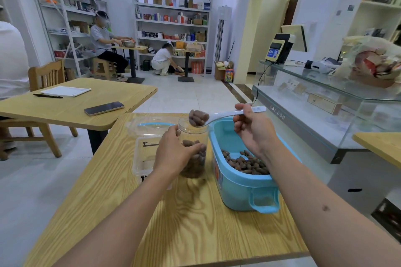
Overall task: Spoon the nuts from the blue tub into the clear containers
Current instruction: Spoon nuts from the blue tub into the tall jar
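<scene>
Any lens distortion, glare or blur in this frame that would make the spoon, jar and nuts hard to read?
Head view: strong wide-angle bending at the edges, both forearms stretched; centre sharp, so the spoon in the right hand and the jar gripped by the left hand read clearly; soft shadows fall on the table; reflections on the glass counter; background slightly soft.

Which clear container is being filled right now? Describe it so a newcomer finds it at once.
Start at the wooden table nearest the camera and find the blue tub of nuts on it. Just left of the tub stands a clear round jar, gripped by the left hand, with a white spoon of nuts over its mouth. Unlike the flat clear box further left, it is tall, cylindrical and partly filled.
</scene>
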